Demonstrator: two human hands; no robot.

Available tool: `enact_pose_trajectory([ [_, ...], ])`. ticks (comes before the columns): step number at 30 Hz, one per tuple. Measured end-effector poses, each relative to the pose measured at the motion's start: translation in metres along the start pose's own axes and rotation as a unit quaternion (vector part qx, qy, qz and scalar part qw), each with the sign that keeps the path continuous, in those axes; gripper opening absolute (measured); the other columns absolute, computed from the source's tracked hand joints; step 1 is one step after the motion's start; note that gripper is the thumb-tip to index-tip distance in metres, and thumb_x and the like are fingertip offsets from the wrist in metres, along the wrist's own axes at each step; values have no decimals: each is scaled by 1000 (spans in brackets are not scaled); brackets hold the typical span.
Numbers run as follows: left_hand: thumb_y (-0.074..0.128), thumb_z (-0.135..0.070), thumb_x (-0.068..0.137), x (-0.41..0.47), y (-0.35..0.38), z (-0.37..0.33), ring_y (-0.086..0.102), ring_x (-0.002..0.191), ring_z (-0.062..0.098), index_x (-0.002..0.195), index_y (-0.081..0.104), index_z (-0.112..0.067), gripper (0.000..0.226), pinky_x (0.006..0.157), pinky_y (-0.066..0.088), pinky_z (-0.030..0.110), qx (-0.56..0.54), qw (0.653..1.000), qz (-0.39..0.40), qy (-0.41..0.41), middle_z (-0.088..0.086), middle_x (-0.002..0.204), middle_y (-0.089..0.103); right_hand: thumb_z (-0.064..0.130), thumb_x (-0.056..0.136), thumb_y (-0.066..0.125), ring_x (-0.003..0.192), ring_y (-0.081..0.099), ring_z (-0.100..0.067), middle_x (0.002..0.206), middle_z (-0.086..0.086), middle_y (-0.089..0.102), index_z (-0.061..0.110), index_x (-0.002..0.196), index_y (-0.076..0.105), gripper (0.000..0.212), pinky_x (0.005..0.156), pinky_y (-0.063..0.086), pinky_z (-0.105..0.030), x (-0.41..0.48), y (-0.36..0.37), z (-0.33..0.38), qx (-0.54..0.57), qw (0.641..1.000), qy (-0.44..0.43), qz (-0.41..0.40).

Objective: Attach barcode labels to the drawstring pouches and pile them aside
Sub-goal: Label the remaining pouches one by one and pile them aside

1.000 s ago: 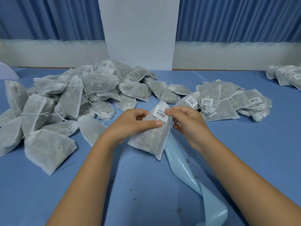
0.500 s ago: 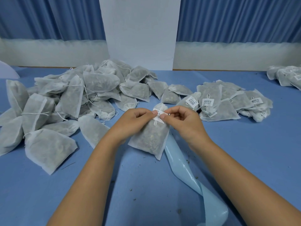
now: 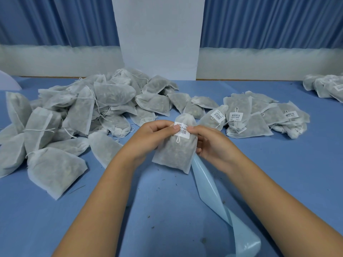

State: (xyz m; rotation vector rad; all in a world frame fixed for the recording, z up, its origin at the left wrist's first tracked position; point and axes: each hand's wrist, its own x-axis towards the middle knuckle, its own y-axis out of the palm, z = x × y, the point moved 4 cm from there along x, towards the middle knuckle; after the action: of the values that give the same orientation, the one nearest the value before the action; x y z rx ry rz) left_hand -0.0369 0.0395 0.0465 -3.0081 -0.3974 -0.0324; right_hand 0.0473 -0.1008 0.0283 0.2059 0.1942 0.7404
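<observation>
Left hand (image 3: 152, 138) and right hand (image 3: 211, 143) grip drawstring pouch (image 3: 176, 151) above blue table (image 3: 278, 173), both thumbs clamped on barcode label (image 3: 182, 131) at pouch neck. Unlabeled pile (image 3: 78, 112) left, labeled pile (image 3: 256, 117) right. Blue backing strip (image 3: 222, 204) trails below pouch.

One wide-angle camera, worn on the person's head, faces forward and tilts down over the blue table (image 3: 278, 182). The left hand (image 3: 148, 138) and right hand (image 3: 213, 143) sit close below it at mid-frame; curtains (image 3: 55, 21) line the far end.
</observation>
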Motion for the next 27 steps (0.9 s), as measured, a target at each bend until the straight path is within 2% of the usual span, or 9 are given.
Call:
enact_pose_trajectory([
  [5, 68, -29, 91, 2, 0, 2, 67, 79, 5, 87, 79, -27, 11, 68, 50, 18, -6, 999, -31, -9, -6, 89, 76, 23, 87, 70, 62, 51, -10, 69, 4, 62, 21, 73, 72, 14, 55, 32, -23, -1, 0, 1, -36, 998, -41, -23],
  [7, 69, -30, 91, 4, -2, 2, 67, 79, 9, 83, 78, -25, 13, 71, 49, 24, -41, 996, -76, -12, -4, 88, 76, 32, 84, 72, 75, 61, -12, 81, 5, 68, 23, 92, 73, 12, 63, 41, -23, -4, 2, 3, -94, 993, -73, -20],
  [10, 68, -33, 92, 6, -8, 3, 68, 80, 14, 76, 78, -26, 20, 76, 51, 32, -83, 988, -129, -17, 0, 87, 76, 34, 79, 73, 86, 67, -3, 92, 3, 70, 33, 121, 60, 44, 68, 47, -14, -6, 6, 5, -153, 983, -101, 15],
  [13, 64, -42, 94, 9, -8, 6, 71, 90, 16, 90, 78, -22, 24, 82, 54, 35, -82, 989, -121, -21, 3, 98, 77, 22, 86, 73, 89, 68, -9, 92, -6, 68, 38, 129, 50, 51, 79, 51, -20, -6, 8, 4, -130, 983, -131, 8],
  [16, 54, -49, 98, 11, -8, 8, 73, 80, 11, 85, 77, -25, 35, 66, 57, 26, -81, 990, -110, -27, -3, 91, 77, 20, 90, 69, 87, 71, -12, 89, 3, 75, 43, 126, 51, 47, 79, 57, -28, -2, -5, 8, -56, 979, -176, -82],
  [19, 61, -38, 96, 14, -19, 15, 70, 80, 11, 87, 69, -22, 20, 67, 55, 24, 69, 981, -182, -12, -6, 89, 73, 23, 96, 61, 76, 67, -7, 82, 14, 72, 47, 129, 52, 42, 60, 52, -22, 1, -27, 16, -6, 963, -201, -178],
  [21, 62, -25, 94, 14, -25, 19, 63, 80, 10, 90, 65, -23, 5, 68, 46, 22, 235, 946, -225, 9, -10, 91, 67, 23, 99, 56, 71, 54, -15, 77, 1, 58, 48, 132, 52, 41, 55, 45, -20, 4, -45, 17, -1, 954, -201, -223],
  [22, 60, -21, 93, 14, -28, 21, 60, 81, 10, 94, 65, -23, 5, 69, 44, 24, 291, 928, -234, 6, -10, 94, 66, 24, 99, 56, 70, 47, -14, 77, -1, 51, 47, 131, 55, 39, 54, 43, -20, 6, -53, 16, -14, 949, -199, -244],
  [27, 52, -12, 93, 13, -40, 31, 56, 116, 27, 120, 65, -17, 29, 88, 44, 35, 459, 857, -221, -74, 5, 127, 60, 20, 100, 55, 61, 49, 2, 87, 12, 59, 33, 129, 63, 33, 56, 46, -16, 21, -73, -1, -64, 940, -181, -283],
])
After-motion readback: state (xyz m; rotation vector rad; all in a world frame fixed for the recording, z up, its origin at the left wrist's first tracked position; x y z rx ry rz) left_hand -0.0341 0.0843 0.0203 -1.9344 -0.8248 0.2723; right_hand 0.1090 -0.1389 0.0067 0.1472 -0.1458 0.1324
